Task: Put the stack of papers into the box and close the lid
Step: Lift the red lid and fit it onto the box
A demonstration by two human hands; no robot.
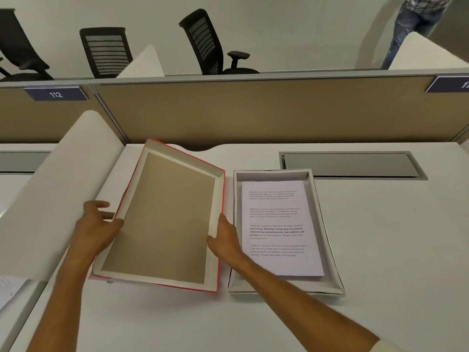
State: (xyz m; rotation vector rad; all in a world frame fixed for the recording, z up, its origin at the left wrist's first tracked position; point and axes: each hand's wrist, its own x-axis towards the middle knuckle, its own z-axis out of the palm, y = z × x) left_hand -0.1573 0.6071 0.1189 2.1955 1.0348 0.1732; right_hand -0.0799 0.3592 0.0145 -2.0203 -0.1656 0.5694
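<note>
Red-edged lid [162,214], tilted open-side up just left of the box [330,224], is clasped along its long sides by left hand [97,229] and right hand [224,237]; with papers [279,227] already inside the box, the lid needs flipping and lowering on.

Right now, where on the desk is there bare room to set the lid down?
Bare desk right of the box, below the grey hatch, and the near strip. Crowded: the lid, in both hands, nearly meets the box.

Head-worn view, down onto desk [380,224]
</note>
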